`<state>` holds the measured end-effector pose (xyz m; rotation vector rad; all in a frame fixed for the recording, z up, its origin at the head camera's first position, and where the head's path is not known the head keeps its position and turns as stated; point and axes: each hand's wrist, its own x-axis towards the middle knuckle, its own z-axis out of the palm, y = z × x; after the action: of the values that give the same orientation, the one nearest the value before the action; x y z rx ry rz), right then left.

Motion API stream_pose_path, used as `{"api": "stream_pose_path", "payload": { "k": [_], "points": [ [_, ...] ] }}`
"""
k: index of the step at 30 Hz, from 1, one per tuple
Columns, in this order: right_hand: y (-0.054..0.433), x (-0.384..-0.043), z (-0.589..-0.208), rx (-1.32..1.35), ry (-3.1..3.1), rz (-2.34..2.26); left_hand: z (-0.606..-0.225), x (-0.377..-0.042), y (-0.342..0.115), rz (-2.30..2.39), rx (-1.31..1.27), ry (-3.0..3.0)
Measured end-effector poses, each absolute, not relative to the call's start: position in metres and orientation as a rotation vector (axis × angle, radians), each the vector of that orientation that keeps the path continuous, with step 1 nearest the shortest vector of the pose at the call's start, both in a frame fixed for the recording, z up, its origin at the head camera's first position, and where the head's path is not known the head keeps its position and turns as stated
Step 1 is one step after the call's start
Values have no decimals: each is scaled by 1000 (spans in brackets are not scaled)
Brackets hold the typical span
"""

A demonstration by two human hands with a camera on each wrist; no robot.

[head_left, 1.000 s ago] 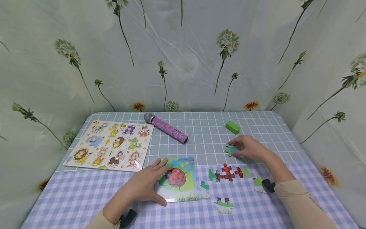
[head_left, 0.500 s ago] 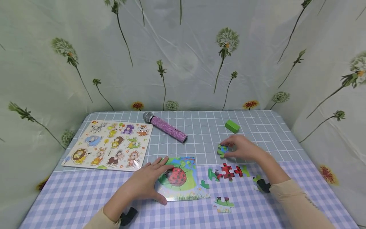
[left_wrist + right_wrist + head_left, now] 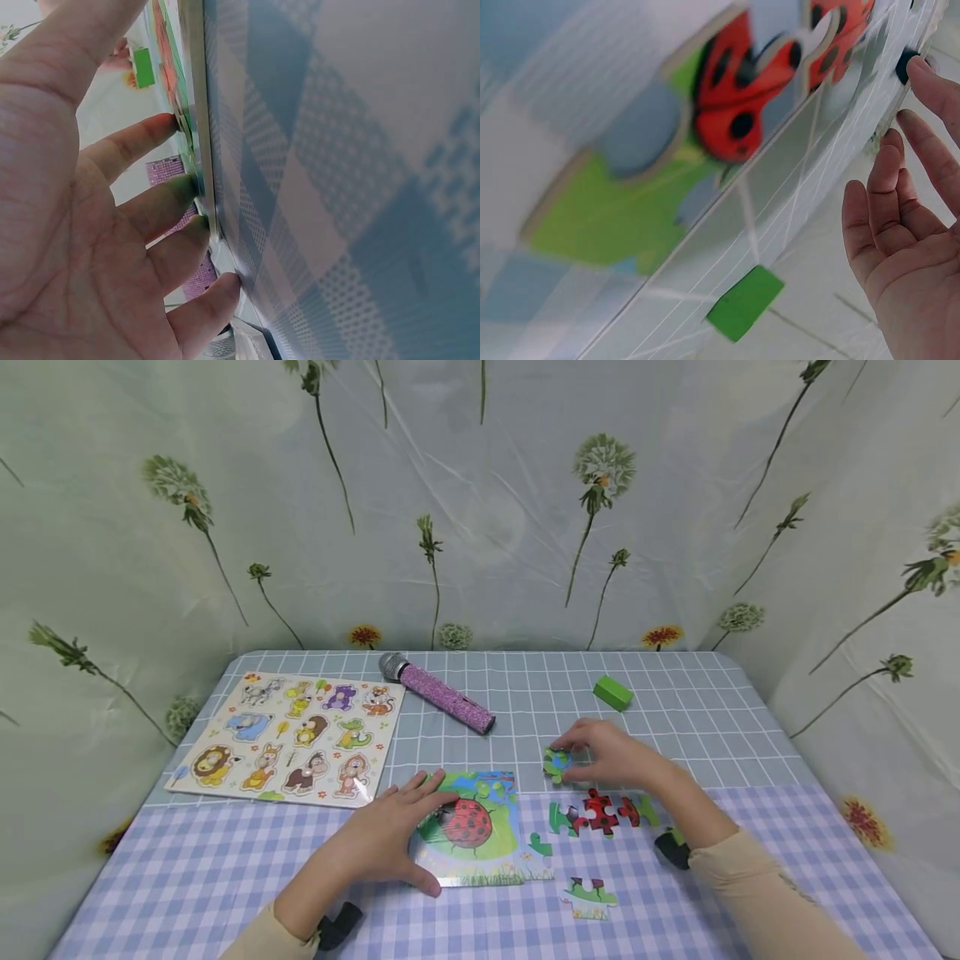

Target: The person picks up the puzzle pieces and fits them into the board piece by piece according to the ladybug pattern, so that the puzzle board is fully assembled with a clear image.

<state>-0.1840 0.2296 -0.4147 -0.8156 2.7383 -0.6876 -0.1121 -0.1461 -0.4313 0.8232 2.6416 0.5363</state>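
Observation:
My left hand (image 3: 393, 835) rests with spread fingers on the left side of a ladybug jigsaw board (image 3: 468, 860). In the left wrist view its fingertips (image 3: 166, 126) touch the top near the board's edge. My right hand (image 3: 611, 752) pinches a blue and green puzzle piece (image 3: 556, 763) between thumb and fingers, beyond the board's upper right corner. Below that hand lie several loose pieces, among them a red one (image 3: 600, 812) with black spots and a red-and-green one (image 3: 727, 97). A grassy piece (image 3: 588, 898) lies nearer the front, right of the board.
At the back left lies a wooden animal puzzle (image 3: 288, 739). A pink glittery microphone (image 3: 446, 696) is placed beside it, and a green block (image 3: 613, 692) sits at the back right. The checked cloth (image 3: 480, 927) covers the front of the table.
My right hand has moved left with the puzzle piece, away from the green block's side and closer to the board. The left hand has stayed on the board.

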Motion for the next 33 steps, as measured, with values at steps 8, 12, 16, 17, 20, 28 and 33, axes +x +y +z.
{"api": "stream_pose_path", "payload": {
  "k": [8,12,16,17,20,28,33],
  "points": [
    [208,-183,-413,-871,2688,-688,-431,-112,-145,539,830,2657],
    [199,-183,-415,-943,2668,-654,-432,-113,-146,542,831,2656],
    [191,-183,-418,-984,2632,-649,-433,-113,-147,553,838,2651],
    [189,-183,-418,-988,2624,-654,-433,-112,-147,557,838,2650],
    [184,-182,-419,-1011,2615,-654,-433,-112,-147,570,841,2648],
    [170,-179,-417,-1029,2596,-630,-435,-112,-147,575,842,2646],
    [164,-179,-417,-1035,2579,-622,-436,-112,-148,574,847,2651]
  ]
}}
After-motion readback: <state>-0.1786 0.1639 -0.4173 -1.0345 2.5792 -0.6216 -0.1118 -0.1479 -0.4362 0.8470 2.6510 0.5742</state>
